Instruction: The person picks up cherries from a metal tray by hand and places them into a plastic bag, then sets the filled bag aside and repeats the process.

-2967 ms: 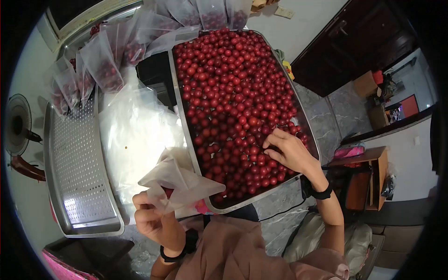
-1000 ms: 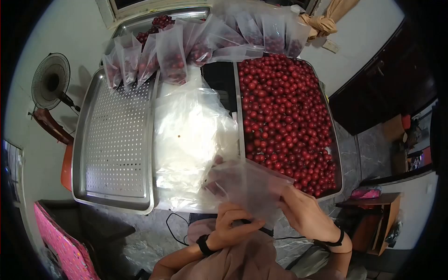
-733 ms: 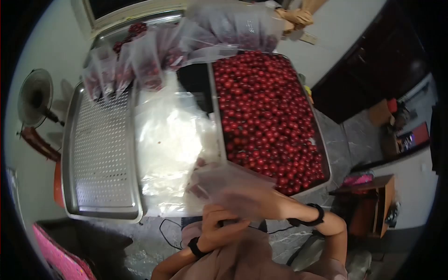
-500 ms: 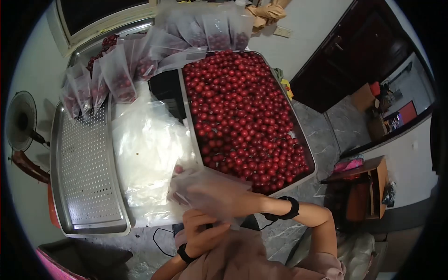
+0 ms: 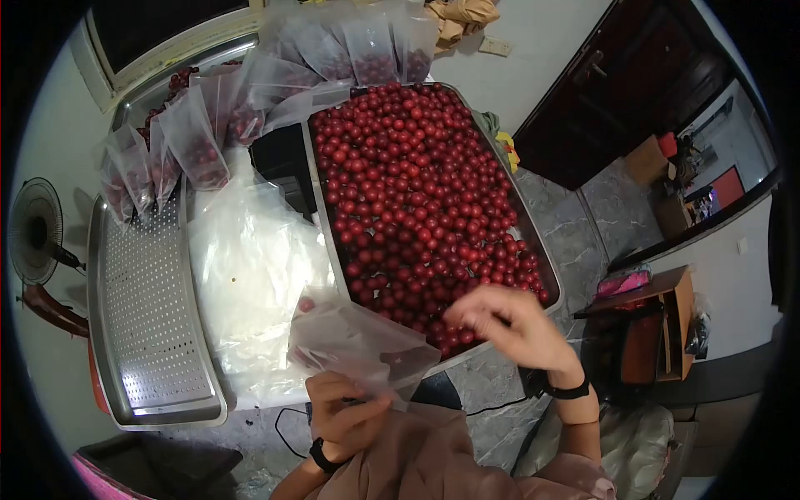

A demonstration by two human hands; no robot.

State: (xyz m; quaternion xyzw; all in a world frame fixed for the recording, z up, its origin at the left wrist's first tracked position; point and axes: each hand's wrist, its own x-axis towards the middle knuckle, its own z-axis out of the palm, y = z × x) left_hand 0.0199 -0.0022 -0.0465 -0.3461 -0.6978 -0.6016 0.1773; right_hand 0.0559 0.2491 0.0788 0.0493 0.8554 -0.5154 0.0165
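Beside the cherry-filled tray, left hand holds pouch.

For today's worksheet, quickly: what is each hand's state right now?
Left hand: closed on the clear bag.
Right hand: blurred above the red fruit; cannot be told.

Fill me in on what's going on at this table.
The person's left hand grips a clear plastic pouch with a few red fruits inside. The right hand, blurred, hovers over the near end of a steel tray heaped with small red fruit. Filled pouches stand along the far side; a perforated tray and a pile of empty bags lie to the left.
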